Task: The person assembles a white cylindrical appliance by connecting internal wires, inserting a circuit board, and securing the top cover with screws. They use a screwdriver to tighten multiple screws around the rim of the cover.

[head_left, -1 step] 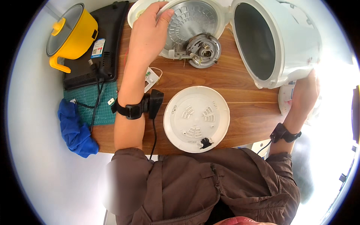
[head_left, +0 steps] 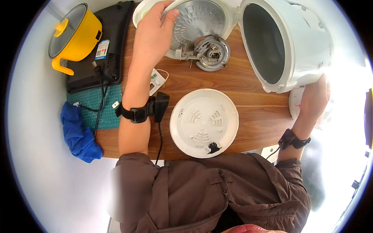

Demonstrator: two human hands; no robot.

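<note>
Left hand (head_left: 152,37) closed on rim of lid (head_left: 199,21), lid seen at 3 o'clock. Right hand (head_left: 315,95) set against cooker body (head_left: 305,46), at 11 o'clock; grip cannot be told.

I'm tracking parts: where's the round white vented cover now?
In the head view, the cover lies centrally, at the near edge of the wooden table, right of the left wrist's black strap.

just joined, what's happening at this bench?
The person's left hand grips the edge of a round white lid with a silver metal lining. The right hand is against a tilted white cylindrical appliance body, grip unclear. A round silver metal part sits by the lid, and a round white vented plastic plate lies on the brown wooden table.
</note>
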